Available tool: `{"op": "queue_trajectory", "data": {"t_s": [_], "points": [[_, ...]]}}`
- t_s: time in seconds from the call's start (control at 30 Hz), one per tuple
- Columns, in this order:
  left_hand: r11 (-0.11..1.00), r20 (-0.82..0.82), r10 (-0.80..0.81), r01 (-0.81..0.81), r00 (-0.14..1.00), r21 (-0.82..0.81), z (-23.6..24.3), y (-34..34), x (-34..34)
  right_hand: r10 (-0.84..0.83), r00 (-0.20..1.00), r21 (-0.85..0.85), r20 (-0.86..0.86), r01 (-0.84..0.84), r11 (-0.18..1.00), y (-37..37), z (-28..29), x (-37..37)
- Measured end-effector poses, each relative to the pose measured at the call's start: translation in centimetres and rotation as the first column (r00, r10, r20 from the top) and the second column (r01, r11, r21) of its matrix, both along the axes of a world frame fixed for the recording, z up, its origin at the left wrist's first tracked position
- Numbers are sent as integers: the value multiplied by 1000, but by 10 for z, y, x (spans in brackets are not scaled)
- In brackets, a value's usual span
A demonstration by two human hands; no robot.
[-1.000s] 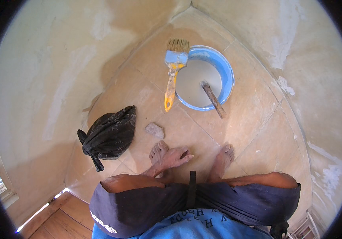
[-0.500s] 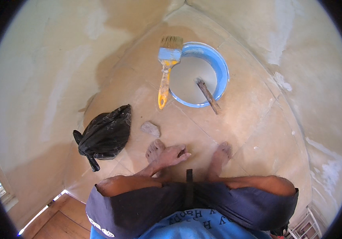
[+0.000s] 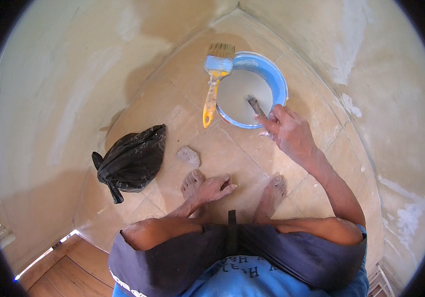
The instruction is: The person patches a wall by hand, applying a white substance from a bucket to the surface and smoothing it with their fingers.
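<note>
A blue bucket (image 3: 280,79) holding a milky white liquid stands on the floor ahead. A rough wooden stick (image 3: 256,106) leans in it, its lower end dipping into the liquid. My right hand (image 3: 291,133) grips the stick's upper end at the bucket's near right rim. A wide paintbrush (image 3: 212,91) with a yellow handle and blue band lies against the left rim, bristles pointing away. My left hand (image 3: 213,188) hangs loosely over my left foot, holding nothing, thumb and forefinger apart.
A knotted black plastic bag (image 3: 132,158) lies at the left, with a grey stone-like lump (image 3: 188,155) beside it. Patchy walls (image 3: 64,99) meet in a corner behind the bucket. A brown wooden panel (image 3: 71,270) shows at lower left.
My right hand has come into view from the lower right and taken hold of the stick. The left hand stays near my foot, its fingers slightly shifted.
</note>
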State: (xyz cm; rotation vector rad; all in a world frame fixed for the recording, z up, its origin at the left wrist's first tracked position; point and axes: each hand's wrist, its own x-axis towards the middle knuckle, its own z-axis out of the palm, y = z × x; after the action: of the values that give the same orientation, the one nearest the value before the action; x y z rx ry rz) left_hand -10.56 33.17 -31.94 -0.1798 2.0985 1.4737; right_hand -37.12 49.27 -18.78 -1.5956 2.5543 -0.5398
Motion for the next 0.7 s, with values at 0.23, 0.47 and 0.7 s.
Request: {"op": "queue_trajectory", "data": {"t_s": [0.23,0.47,0.7], "points": [[1000,-8,-12,12,1000,-22,-4,-1,4,-109,985,-75,130,120,990,-33,6,-48],[999,2,-22,22,1000,-27,-7,0,2,-111,991,80,68,106,991,-41,-8,-74],[1000,17,-9,9,1000,-21,-5,-2,4,-279,926,311,253,195,930,-47,21,-68]]}}
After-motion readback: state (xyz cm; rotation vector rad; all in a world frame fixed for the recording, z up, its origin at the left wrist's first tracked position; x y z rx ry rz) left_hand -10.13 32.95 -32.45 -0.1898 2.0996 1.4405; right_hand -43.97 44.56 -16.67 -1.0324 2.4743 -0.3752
